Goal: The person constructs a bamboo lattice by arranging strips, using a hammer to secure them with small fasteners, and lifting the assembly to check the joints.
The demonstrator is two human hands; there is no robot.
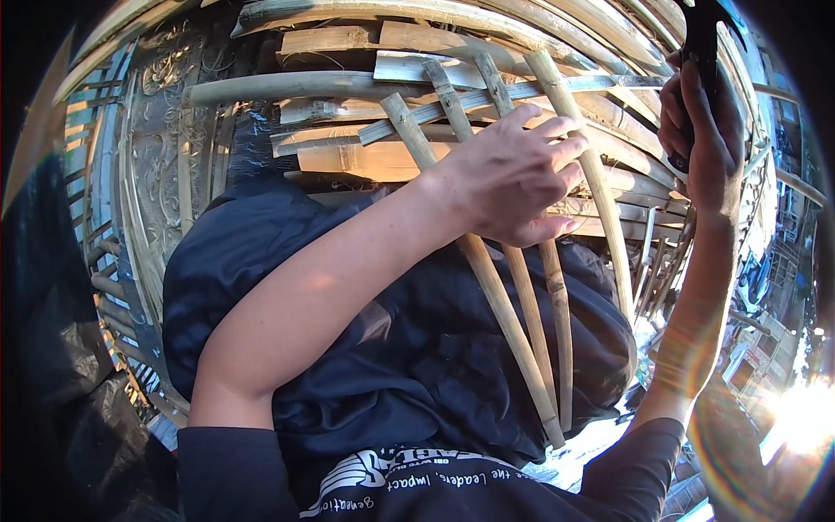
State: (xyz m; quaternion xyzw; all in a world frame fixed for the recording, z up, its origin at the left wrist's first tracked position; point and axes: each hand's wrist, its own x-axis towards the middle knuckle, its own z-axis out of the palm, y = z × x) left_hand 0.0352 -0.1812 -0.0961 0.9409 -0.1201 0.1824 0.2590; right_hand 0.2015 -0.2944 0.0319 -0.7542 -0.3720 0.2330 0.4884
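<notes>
My left hand [522, 178] reaches over several slim bamboo sticks lying side by side across my lap. Its fingers are apart and slightly curled, with the fingertips at the rightmost stick [600, 187]; whether they press on it is hard to tell. The other sticks, such as the leftmost one [504, 304], pass beneath the hand and wrist. At the upper right, my raised right hand [709, 130] is closed around a black tool [701, 39]. Its end is cut off by the picture's rim, so its kind cannot be made out.
A pale split bamboo strip [461, 103] lies crosswise under the sticks. Beyond my knees, split bamboo pieces [357, 161] and long poles [391, 13] are piled. Curled shavings [170, 61] litter the far left. Dark cloth [391, 348] covers my lap, and strong sunlight glares at right.
</notes>
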